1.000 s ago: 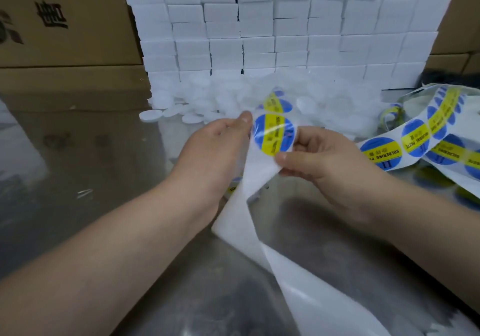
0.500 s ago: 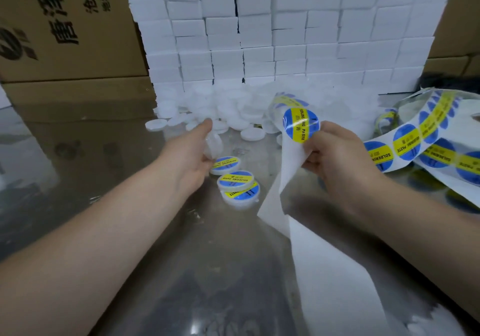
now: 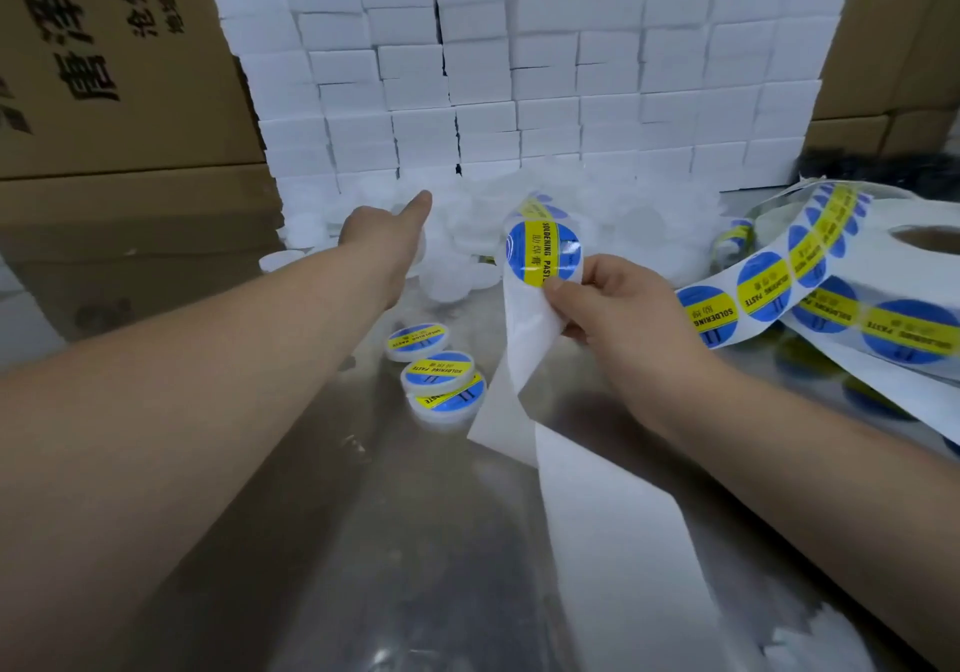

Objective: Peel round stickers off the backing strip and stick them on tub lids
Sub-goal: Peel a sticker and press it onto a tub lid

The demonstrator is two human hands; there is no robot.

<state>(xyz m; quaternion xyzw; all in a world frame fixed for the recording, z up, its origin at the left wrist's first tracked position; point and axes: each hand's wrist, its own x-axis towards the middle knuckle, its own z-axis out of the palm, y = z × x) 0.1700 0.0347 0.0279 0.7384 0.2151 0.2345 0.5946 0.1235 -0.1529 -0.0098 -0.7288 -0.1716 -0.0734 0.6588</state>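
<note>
The white paper backing strip (image 3: 524, 339) rises from the lower edge to mid-frame, where the right hand (image 3: 618, 308) pinches it just under a round blue sticker (image 3: 543, 254) with a yellow "SOLDERING PASTE" band. Just left lie three stickered white tub lids (image 3: 439, 371). Farther up, the left hand (image 3: 382, 240) reaches the heap of plain white lids (image 3: 467, 219); its finger grasp cannot be told.

On the shiny metal table (image 3: 311, 541), three round white stickered tubs (image 3: 434, 370) lie in a close row, just left of the white paper backing strip (image 3: 524, 359). Behind them a heap of plain white lids (image 3: 467, 235) sits against a wall of stacked white blocks (image 3: 519, 74). Brown cardboard cartons (image 3: 114, 74) stand behind and left; the blue-and-yellow sticker roll (image 3: 831, 276) lies right.
</note>
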